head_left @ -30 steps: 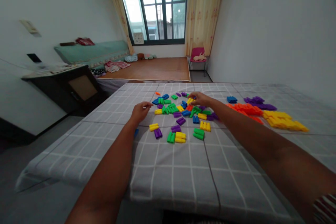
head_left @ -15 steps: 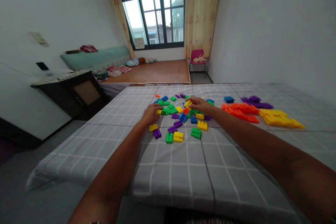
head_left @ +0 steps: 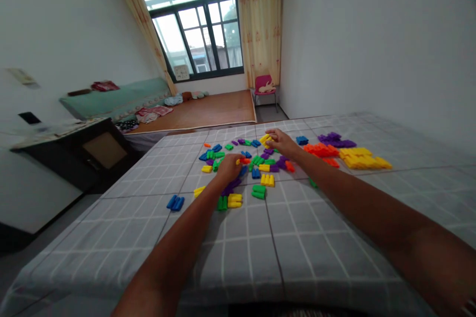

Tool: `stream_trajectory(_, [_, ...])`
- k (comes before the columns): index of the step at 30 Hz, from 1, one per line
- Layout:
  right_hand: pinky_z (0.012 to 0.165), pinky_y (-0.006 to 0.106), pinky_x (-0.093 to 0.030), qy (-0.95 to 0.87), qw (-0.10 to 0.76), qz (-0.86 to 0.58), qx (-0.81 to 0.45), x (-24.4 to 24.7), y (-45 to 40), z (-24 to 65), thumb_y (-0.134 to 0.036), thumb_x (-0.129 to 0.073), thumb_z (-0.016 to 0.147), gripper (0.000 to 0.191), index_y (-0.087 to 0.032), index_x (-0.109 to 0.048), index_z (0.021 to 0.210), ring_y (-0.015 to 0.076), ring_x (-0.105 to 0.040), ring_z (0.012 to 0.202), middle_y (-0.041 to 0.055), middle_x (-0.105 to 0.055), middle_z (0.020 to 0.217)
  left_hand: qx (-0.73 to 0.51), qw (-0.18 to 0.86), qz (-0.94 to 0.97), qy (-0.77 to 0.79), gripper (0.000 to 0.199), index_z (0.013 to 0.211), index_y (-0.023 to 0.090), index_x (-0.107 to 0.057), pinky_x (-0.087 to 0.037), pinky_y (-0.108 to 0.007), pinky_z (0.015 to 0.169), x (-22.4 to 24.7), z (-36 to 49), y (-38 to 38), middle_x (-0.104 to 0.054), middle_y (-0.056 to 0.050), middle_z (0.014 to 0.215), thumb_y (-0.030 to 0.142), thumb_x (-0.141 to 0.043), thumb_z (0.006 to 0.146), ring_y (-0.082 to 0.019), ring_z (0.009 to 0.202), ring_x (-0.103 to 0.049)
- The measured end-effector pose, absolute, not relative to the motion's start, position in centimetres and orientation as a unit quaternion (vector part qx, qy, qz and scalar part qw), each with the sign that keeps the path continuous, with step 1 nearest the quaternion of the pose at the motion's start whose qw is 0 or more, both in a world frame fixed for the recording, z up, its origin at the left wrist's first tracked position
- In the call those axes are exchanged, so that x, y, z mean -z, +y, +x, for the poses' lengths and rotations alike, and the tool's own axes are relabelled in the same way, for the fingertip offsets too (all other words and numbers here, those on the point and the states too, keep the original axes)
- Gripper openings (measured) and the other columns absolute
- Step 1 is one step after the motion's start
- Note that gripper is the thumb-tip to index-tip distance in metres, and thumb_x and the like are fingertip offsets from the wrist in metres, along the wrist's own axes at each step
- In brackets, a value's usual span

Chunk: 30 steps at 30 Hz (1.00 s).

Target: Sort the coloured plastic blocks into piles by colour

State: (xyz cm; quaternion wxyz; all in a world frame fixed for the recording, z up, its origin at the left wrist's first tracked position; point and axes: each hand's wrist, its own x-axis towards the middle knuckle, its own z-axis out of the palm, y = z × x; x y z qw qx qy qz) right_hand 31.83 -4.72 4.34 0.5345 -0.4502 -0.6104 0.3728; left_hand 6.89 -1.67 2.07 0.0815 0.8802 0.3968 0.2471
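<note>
Plastic pieces in several colours lie scattered over a grey checked cloth point(head_left: 238, 233). My left hand point(head_left: 228, 168) is closed on a small yellow piece point(head_left: 238, 162) in the middle of the scatter, close to an orange piece point(head_left: 245, 161). At the far side my right hand point(head_left: 279, 141) pinches a yellow piece point(head_left: 265, 139). Sorted heaps sit to the right of my right hand: orange point(head_left: 321, 150), yellow point(head_left: 362, 158), purple point(head_left: 334, 140) and blue point(head_left: 302, 140). Nearer me are a green piece point(head_left: 259, 191) and a yellow one point(head_left: 267, 180).
A blue piece point(head_left: 175, 202) lies apart at the left of the cloth. Beyond the table are a brown bed point(head_left: 215, 109), a pink chair point(head_left: 264, 84) and a window. A dark cabinet point(head_left: 100, 151) stands at the left, and a white wall runs along the right.
The view has turned to the right. My left hand has moved right, across the scatter, with a yellow piece. My right hand still holds yellow, now nearer the far edge of the scatter.
</note>
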Motion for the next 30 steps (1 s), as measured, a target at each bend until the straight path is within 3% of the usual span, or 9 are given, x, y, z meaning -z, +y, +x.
stream_trajectory(3, [0.067,0.031,-0.054,-0.661,0.466,-0.446,-0.383,-4.6,-6.0,33.2,-0.027,-0.069,0.071,0.034,-0.019,-0.059,0.102,0.0162,-0.064,0.077,0.0052,-0.067,0.099,-0.317,0.077,0.862,0.388,0.033,0.114,0.018,-0.067,-0.042,-0.042,0.103,-2.2,6.9,-2.1,-0.066,-0.01,0.121,0.024,-0.056,0.084,-0.026,0.116,-0.056])
stream_trajectory(6, [0.067,0.028,-0.051,-0.731,0.417,-0.419,-0.341,-4.1,-7.0,32.7,-0.03,-0.067,0.075,0.031,-0.018,-0.064,0.103,0.0141,-0.061,0.074,0.003,-0.066,0.094,-0.323,0.183,0.855,0.361,0.03,0.107,0.018,-0.069,-0.049,-0.036,0.092,-2.9,8.0,-3.3,-0.071,-0.008,0.108,0.033,-0.049,0.09,-0.022,0.101,-0.063])
stream_trajectory(10, [0.067,0.027,-0.05,-0.753,0.433,-0.419,-0.264,-2.7,-7.5,30.7,-0.03,-0.065,0.078,0.031,-0.019,-0.062,0.106,0.0136,-0.06,0.074,0.0018,-0.065,0.091,-0.298,0.301,0.851,0.309,0.031,0.102,0.016,-0.067,-0.05,-0.026,0.071,-3.0,9.7,-4.5,-0.071,-0.003,0.087,0.04,-0.053,0.087,-0.016,0.078,-0.064])
stream_trajectory(13, [0.078,0.032,-0.05,-0.768,0.45,-0.423,-0.173,-1.8,-8.0,29.5,-0.028,-0.064,0.081,0.027,-0.018,-0.061,0.106,0.0177,-0.061,0.089,0.0065,-0.064,0.103,-0.315,0.327,0.827,0.33,0.03,0.098,0.016,-0.065,-0.048,-0.024,0.065,-2.1,9.9,-4.5,-0.068,-0.001,0.08,0.04,-0.059,0.082,-0.014,0.072,-0.061])
stream_trajectory(16, [0.094,0.041,-0.044,-0.804,0.42,-0.417,-0.062,-1.5,-9.1,28.7,-0.027,-0.069,0.079,0.036,-0.018,-0.06,0.113,0.024,-0.055,0.109,0.0117,-0.062,0.115,-0.332,0.364,0.799,0.345,0.03,0.096,0.017,-0.062,-0.049,-0.025,0.065,-1.4,9.7,-4.3,-0.069,-0.001,0.079,0.041,-0.063,0.078,-0.015,0.072,-0.063])
stream_trajectory(18, [0.097,0.043,-0.042,-0.818,0.383,-0.429,-0.013,-1.8,-9.8,28.6,-0.027,-0.071,0.077,0.04,-0.018,-0.06,0.115,0.0257,-0.053,0.112,0.0123,-0.062,0.116,-0.327,0.399,0.787,0.339,0.033,0.098,0.017,-0.06,-0.05,-0.026,0.065,-1.3,9.7,-4.5,-0.069,-0.002,0.079,0.043,-0.063,0.078,-0.016,0.072,-0.065])
stream_trajectory(25, [0.09,0.039,-0.045,-0.799,0.352,-0.487,-0.008,-6.2,-10.0,33.5,-0.032,-0.069,0.081,0.038,-0.021,-0.064,0.116,0.0224,-0.058,0.098,0.0078,-0.068,0.111,-0.299,0.377,0.807,0.342,0.045,0.113,0.017,-0.06,-0.053,-0.036,0.08,-1.9,8.1,-5.2,-0.072,-0.009,0.101,0.051,-0.056,0.084,-0.024,0.092,-0.067])
stream_trajectory(28, [0.079,0.032,-0.049,-0.757,0.347,-0.55,-0.062,-8.8,-11.0,39.9,-0.035,-0.063,0.084,0.034,-0.026,-0.066,0.117,0.0163,-0.063,0.08,0.0033,-0.07,0.106,-0.285,0.343,0.823,0.352,0.043,0.111,0.017,-0.062,-0.051,-0.041,0.088,-2.1,7.4,-4.9,-0.073,-0.009,0.1,0.051,-0.053,0.085,-0.025,0.095,-0.067])
stream_trajectory(30, [0.077,0.032,-0.05,-0.722,0.341,-0.598,-0.067,-9.8,-12.8,45.4,-0.038,-0.062,0.083,0.037,-0.023,-0.067,0.116,0.0172,-0.064,0.078,0.0047,-0.071,0.103,-0.28,0.33,0.829,0.354,0.042,0.11,0.018,-0.063,-0.051,-0.041,0.09,-2.1,7.4,-4.8,-0.073,-0.007,0.098,0.05,-0.052,0.085,-0.024,0.095,-0.067])
